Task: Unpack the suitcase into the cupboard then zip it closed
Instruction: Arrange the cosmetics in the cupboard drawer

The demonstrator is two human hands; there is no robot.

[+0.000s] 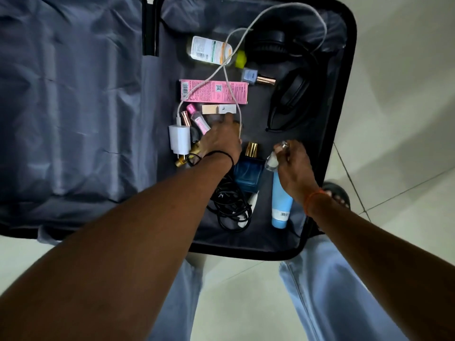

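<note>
The suitcase (344, 70) lies flat open on the tiled floor (406, 119) in front of me, grey lining on the left half, and the right half is where all the small stuff sits, so nothing of it has reached the cupboard, which I can't see from here. Black headphones (290, 70) curl along the far right, a white cable (283, 8) loops over them and runs down to the charger (179, 140) on the left. Between those, the pink box (213, 91) lies crosswise, long axis running left to right, and just below it the small white-and-gold box (218, 109) lies the same way. That one is my target, I reckon: my left hand (221, 140) is stretched out, fingers straight and relaxed, a fingertip touching its near edge. So it lies straight ahead of those fingers, broadside on, and I'd need to span its short side to pick it up. The cable crosses right beside that fingertip, which could snag. My right hand (294, 166) is off to the right, well apart from that box, fingers curled round a small clear bottle (274, 158) above the blue tube (280, 203), with the blue perfume (248, 173) between my wrists. Left is plainly the nearer hand.
</note>
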